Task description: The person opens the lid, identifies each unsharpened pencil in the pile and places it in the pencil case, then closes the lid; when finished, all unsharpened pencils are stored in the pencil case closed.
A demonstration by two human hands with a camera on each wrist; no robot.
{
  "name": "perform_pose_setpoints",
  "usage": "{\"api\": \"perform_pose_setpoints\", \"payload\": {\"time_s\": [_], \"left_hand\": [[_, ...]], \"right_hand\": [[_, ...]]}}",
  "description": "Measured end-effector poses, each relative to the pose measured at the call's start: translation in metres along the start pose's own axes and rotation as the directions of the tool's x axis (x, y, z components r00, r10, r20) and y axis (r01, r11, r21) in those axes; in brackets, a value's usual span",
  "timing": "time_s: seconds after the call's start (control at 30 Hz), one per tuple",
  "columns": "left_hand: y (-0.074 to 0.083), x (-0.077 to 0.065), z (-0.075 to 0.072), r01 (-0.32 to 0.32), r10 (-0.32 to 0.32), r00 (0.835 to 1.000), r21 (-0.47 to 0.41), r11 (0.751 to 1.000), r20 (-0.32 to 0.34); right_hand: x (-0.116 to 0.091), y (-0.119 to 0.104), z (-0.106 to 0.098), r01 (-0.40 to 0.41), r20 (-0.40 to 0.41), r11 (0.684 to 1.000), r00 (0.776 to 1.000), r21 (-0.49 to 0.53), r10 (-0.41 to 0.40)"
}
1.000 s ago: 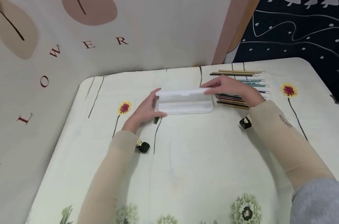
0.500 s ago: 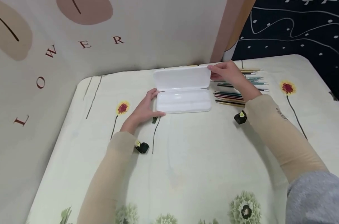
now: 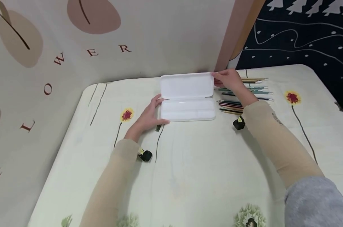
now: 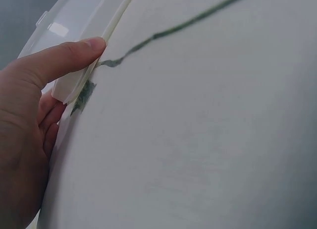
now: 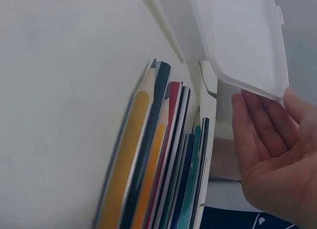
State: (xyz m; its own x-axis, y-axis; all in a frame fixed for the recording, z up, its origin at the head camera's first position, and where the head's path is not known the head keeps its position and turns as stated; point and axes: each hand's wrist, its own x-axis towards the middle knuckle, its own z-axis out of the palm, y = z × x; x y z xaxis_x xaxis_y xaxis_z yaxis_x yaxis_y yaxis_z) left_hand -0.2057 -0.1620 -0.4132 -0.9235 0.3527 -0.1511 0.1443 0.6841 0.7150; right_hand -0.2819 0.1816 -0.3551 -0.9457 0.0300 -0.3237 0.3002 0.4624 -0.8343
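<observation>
A white plastic pencil case lies with its lid swung up and back, its inside bare. My left hand grips the left end of the base. In the left wrist view its thumb presses on the front rim of the case, with the other fingers round the end. At the lid's upper right corner, my right hand pinches the edge. The right wrist view shows that hand with its thumb and fingertips at the lid's corner.
Several pencils lie in rows right of the case, partly under the right forearm. A flower-print cloth covers the table. Behind it hangs a pale curtain with printed letters, and a dark patterned cloth is at the right.
My right hand has swung the lid up and back from a low, forward-leaning position, showing the inside of the case. The left hand keeps its grip on the base.
</observation>
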Motion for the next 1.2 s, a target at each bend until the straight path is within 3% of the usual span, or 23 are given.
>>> {"api": "perform_pose_setpoints", "payload": {"time_s": [0.2, 0.43, 0.93, 1.2], "left_hand": [[0.000, 0.000, 0.001, 0.007, -0.007, 1.000, -0.005, 1.000, -0.007], [0.001, 0.000, -0.004, 0.017, -0.017, 1.000, -0.009, 1.000, -0.016], [0.000, -0.003, 0.003, 0.005, -0.005, 1.000, -0.015, 1.000, -0.005], [0.003, -0.002, 0.001, 0.000, 0.000, 1.000, -0.018, 1.000, -0.014]], "right_hand": [[-0.003, -0.003, -0.004, 0.056, 0.007, 0.996, 0.998, -0.074, -0.055], [-0.013, -0.009, -0.018, 0.110, 0.010, 0.991, 0.994, -0.074, -0.110], [-0.025, 0.016, -0.066, 0.082, -0.092, 0.995, 0.992, -0.058, -0.087], [-0.029, 0.024, -0.086, 0.101, -0.118, 0.995, 0.988, 0.014, -0.099]]}}
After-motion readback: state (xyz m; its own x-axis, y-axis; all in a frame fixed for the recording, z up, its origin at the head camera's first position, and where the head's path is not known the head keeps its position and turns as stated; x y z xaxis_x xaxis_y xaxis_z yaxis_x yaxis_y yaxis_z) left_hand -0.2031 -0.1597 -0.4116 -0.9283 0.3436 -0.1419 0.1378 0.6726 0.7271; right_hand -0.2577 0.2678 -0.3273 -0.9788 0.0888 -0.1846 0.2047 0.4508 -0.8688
